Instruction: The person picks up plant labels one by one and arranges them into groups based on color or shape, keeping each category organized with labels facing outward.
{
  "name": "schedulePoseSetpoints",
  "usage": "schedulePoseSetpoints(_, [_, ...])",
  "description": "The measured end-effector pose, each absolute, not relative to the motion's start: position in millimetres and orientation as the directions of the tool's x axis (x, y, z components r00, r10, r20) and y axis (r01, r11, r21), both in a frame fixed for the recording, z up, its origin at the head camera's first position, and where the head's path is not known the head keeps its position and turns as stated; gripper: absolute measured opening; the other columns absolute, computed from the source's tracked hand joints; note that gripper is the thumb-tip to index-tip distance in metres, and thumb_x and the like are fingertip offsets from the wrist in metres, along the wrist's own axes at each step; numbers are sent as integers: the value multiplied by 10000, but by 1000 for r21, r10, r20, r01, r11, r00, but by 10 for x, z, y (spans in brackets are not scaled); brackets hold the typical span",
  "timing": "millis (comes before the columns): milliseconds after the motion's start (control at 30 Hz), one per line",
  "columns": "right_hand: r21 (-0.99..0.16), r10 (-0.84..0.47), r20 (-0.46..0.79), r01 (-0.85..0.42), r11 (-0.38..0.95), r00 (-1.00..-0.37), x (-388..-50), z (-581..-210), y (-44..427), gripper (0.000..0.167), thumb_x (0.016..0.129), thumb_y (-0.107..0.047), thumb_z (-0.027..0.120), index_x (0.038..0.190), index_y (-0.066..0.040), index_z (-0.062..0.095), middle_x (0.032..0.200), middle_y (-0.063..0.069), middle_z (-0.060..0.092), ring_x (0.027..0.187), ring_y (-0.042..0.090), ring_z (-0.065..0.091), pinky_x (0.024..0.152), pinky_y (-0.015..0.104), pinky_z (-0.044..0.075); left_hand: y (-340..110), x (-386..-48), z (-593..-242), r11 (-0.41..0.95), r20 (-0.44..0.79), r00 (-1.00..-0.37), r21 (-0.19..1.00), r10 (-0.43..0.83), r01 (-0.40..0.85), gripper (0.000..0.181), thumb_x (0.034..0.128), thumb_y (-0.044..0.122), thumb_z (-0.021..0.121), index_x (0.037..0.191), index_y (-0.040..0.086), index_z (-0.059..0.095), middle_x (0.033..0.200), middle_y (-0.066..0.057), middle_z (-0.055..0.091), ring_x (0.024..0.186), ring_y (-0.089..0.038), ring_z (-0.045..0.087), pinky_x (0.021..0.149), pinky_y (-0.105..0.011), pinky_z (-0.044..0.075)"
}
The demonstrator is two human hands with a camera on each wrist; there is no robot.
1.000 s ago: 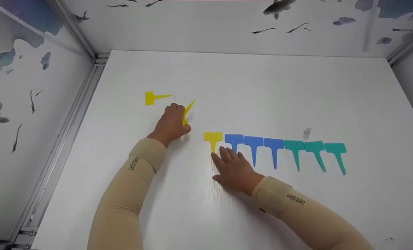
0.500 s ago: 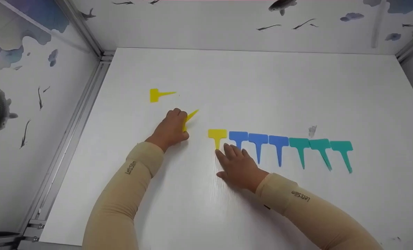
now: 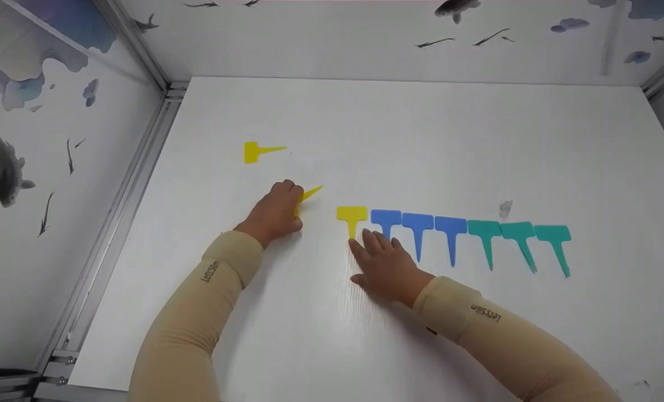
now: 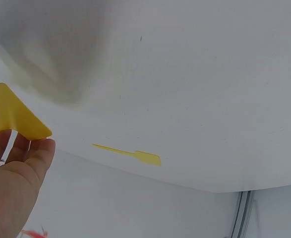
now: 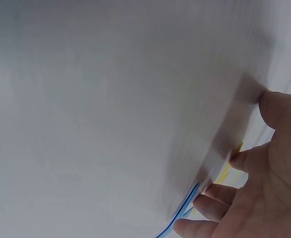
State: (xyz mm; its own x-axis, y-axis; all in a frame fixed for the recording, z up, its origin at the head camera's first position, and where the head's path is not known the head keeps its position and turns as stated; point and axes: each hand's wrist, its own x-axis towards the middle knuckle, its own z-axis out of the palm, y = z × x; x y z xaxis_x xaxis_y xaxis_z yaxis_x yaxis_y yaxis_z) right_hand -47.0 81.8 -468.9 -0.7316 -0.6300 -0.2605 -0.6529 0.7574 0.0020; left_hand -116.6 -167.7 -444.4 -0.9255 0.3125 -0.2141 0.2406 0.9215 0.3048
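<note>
My left hand (image 3: 275,211) pinches a yellow T-shaped plant label (image 3: 313,192) by its wide head, its pointed stem angled up and right. The left wrist view shows this label's head (image 4: 20,115) between thumb and fingers, above the surface. Beyond that hand lies another yellow label (image 3: 251,152), stem pointing right. A third yellow label (image 3: 352,214) starts a row, stem toward me. My right hand (image 3: 390,272) has its fingers spread, fingertips at the stems of that label and the nearest blue label (image 3: 386,216), whose lower stem is hidden.
Rightward in the row come more blue labels (image 3: 418,222), then several green labels (image 3: 484,228), heads side by side. They lie on a white tabletop (image 3: 421,145). A metal frame rail (image 3: 119,223) runs along the left edge; printed panels (image 3: 332,39) stand behind and left.
My left hand has come slightly toward me with the yellow label, whose stem has swung down toward the right. The right hand keeps its place by the row. The head view has shifted a little.
</note>
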Motion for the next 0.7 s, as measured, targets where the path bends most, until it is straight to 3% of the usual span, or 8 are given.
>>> schedulePoseSetpoints(233, [0,-632,-254,-654,757,-732,-466,-4678,816,695,941,-483,547,1484,-99,346,1484,206,343,1340,374,386,1033,537,394,-1669,-1138,-4496,916,-223,-908,274,355,291,428,805,43,629,1220,23,526,1164,-115,499,1053,-262,460,958,-388,440])
schedulePoseSetpoints(700, [12,-626,-249,-649,761,-739,-465,-4706,812,696,941,-494,537,1488,-109,344,1491,195,349,1345,361,384,1032,528,399,-1669,-1129,-4533,925,-317,-875,233,365,301,391,842,46,633,1222,16,543,1168,-116,495,1068,-263,459,1001,-391,422])
